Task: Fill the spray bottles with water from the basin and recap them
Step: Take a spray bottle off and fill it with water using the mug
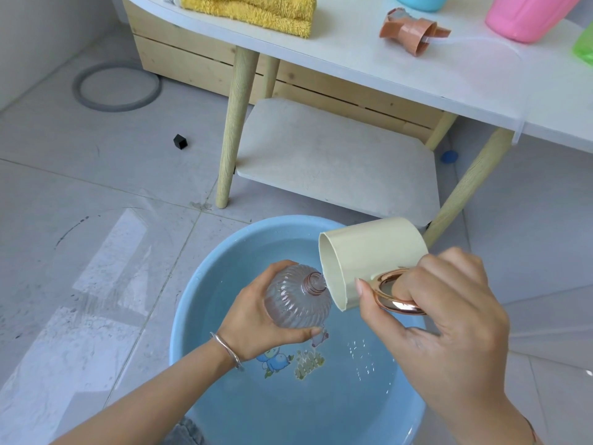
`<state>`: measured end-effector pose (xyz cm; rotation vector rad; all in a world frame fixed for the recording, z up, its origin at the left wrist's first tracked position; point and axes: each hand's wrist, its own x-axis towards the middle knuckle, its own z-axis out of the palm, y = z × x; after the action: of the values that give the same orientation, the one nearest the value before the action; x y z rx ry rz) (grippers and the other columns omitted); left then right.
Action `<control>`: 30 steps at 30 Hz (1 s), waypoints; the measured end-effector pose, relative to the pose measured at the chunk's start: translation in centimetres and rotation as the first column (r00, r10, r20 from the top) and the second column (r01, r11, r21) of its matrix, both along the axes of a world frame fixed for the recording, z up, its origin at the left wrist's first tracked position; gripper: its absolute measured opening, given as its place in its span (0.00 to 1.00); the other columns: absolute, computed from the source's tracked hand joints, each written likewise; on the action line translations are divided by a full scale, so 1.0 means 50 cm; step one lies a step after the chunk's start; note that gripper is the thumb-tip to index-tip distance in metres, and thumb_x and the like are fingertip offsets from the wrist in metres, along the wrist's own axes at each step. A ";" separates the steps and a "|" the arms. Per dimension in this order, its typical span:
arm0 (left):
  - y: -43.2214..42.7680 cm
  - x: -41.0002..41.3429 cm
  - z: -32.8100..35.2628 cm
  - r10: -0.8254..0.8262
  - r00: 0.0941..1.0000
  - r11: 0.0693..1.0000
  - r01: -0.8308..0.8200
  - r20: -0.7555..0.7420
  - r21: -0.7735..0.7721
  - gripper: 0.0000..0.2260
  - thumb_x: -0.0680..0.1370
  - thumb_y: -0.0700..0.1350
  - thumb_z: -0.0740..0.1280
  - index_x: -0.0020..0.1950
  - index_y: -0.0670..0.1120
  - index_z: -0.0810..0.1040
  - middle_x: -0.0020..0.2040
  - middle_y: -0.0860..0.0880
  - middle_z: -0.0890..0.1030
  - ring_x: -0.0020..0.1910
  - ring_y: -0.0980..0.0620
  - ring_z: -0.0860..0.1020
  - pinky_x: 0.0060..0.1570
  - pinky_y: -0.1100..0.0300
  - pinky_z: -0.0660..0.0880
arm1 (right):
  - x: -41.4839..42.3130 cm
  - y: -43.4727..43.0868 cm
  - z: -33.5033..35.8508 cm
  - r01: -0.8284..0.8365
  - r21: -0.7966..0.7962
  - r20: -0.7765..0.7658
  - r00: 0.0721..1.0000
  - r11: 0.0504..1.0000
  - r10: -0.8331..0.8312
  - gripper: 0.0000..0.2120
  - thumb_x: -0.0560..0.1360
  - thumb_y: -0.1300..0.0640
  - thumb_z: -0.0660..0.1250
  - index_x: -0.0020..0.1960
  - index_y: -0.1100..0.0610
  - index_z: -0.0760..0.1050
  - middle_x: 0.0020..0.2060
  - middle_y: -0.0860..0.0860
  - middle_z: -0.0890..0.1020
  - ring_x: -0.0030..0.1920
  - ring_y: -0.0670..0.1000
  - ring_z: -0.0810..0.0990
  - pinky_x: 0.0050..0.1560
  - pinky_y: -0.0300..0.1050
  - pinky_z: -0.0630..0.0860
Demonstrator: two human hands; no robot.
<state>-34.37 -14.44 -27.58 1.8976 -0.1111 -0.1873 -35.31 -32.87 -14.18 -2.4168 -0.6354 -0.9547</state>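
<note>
left hand (256, 319) grips clear bottle (296, 297); right hand (446, 313) grips tilted cream cup (372, 252), rim touching bottle mouth, above basin (199, 284).

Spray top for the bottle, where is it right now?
In the head view, the brown spray top lies on the white table at the upper right, between the yellow towel and the pink container.
</note>
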 end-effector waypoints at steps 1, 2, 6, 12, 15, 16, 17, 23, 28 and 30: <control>0.000 0.000 0.000 0.001 1.000 1.000 -0.001 -0.001 -0.001 0.38 0.58 0.54 0.83 0.64 0.55 0.70 0.56 0.62 0.79 0.58 0.61 0.78 0.59 0.67 0.71 | 0.000 0.000 -0.002 -0.003 -0.012 0.003 1.000 1.000 0.003 0.19 0.72 0.58 0.70 0.26 0.60 0.68 0.24 0.51 0.68 0.34 0.49 0.60 0.40 0.41 0.61; 0.001 -0.001 -0.001 0.001 1.000 1.000 -0.001 -0.004 -0.002 0.38 0.58 0.54 0.83 0.64 0.55 0.70 0.56 0.62 0.79 0.58 0.60 0.78 0.60 0.66 0.72 | 0.000 0.000 -0.004 -0.004 -0.024 0.007 1.000 1.000 0.005 0.19 0.73 0.58 0.70 0.26 0.60 0.69 0.23 0.51 0.69 0.34 0.51 0.61 0.40 0.41 0.62; 0.001 -0.002 0.000 0.001 1.000 1.000 -0.001 -0.007 -0.004 0.39 0.58 0.55 0.82 0.65 0.55 0.70 0.57 0.61 0.79 0.58 0.59 0.78 0.61 0.62 0.73 | -0.001 0.004 -0.006 0.000 -0.048 0.027 1.000 0.999 0.002 0.19 0.72 0.58 0.70 0.26 0.60 0.70 0.23 0.51 0.70 0.33 0.51 0.63 0.39 0.41 0.62; 0.002 -0.005 0.007 0.020 1.000 0.999 -0.020 -0.001 -0.033 0.39 0.58 0.56 0.82 0.65 0.56 0.70 0.57 0.62 0.78 0.59 0.60 0.77 0.61 0.64 0.72 | -0.006 -0.007 -0.009 0.148 0.267 -0.166 0.980 0.952 -0.106 0.19 0.70 0.53 0.71 0.28 0.56 0.64 0.27 0.43 0.64 0.33 0.48 0.62 0.38 0.34 0.62; 0.005 -0.006 0.017 0.032 0.999 0.997 -0.031 0.003 -0.072 0.39 0.57 0.57 0.81 0.64 0.57 0.69 0.58 0.62 0.78 0.59 0.59 0.77 0.62 0.63 0.72 | -0.003 -0.026 -0.013 0.391 0.606 -0.421 0.897 0.693 -0.138 0.21 0.67 0.49 0.74 0.29 0.53 0.62 0.23 0.45 0.66 0.28 0.43 0.64 0.32 0.31 0.62; 0.006 -0.005 0.022 0.035 0.999 0.996 -0.034 0.011 -0.083 0.39 0.57 0.57 0.81 0.64 0.56 0.70 0.58 0.61 0.78 0.59 0.58 0.77 0.62 0.63 0.72 | 0.002 -0.033 -0.012 0.432 0.703 -0.471 0.878 0.565 -0.085 0.22 0.65 0.50 0.76 0.29 0.53 0.62 0.22 0.43 0.65 0.27 0.42 0.64 0.32 0.31 0.62; 0.007 -0.004 0.030 0.040 0.999 0.995 -0.038 0.019 -0.093 0.39 0.57 0.56 0.82 0.64 0.56 0.70 0.58 0.61 0.79 0.59 0.58 0.78 0.61 0.64 0.72 | 0.005 -0.044 -0.010 0.448 0.783 -0.492 0.871 0.431 -0.011 0.21 0.64 0.50 0.75 0.30 0.53 0.61 0.23 0.43 0.64 0.28 0.43 0.64 0.34 0.32 0.64; -0.001 0.022 0.137 0.110 0.989 0.979 -0.091 0.099 -0.182 0.38 0.57 0.52 0.81 0.64 0.52 0.71 0.57 0.60 0.80 0.58 0.60 0.78 0.57 0.71 0.71 | 0.002 -0.131 0.034 0.386 0.918 -0.396 0.884 0.089 0.247 0.17 0.70 0.51 0.69 0.29 0.50 0.63 0.28 0.49 0.59 0.33 0.49 0.62 0.50 0.48 0.61; -0.022 0.052 0.283 0.112 0.975 0.964 -0.060 0.193 -0.258 0.36 0.57 0.51 0.80 0.63 0.51 0.71 0.56 0.62 0.80 0.57 0.63 0.78 0.55 0.74 0.70 | 0.020 -0.172 0.147 0.338 0.941 -0.331 0.925 -0.001 0.187 0.25 0.78 0.55 0.61 0.23 0.47 0.64 0.20 0.44 0.59 0.26 0.46 0.59 0.45 0.42 0.61; -0.035 0.066 0.344 0.092 0.965 0.966 -0.027 0.246 -0.256 0.36 0.57 0.53 0.80 0.62 0.52 0.72 0.56 0.63 0.79 0.57 0.63 0.77 0.55 0.73 0.70 | 0.032 -0.195 0.199 0.311 0.950 -0.303 0.940 -0.027 0.155 0.25 0.79 0.55 0.61 0.23 0.47 0.64 0.21 0.44 0.58 0.26 0.46 0.59 0.46 0.42 0.62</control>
<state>-31.08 -16.19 -10.39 1.6620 -0.2407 0.1117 -33.70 -42.61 -4.23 -1.0738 0.3842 -0.5797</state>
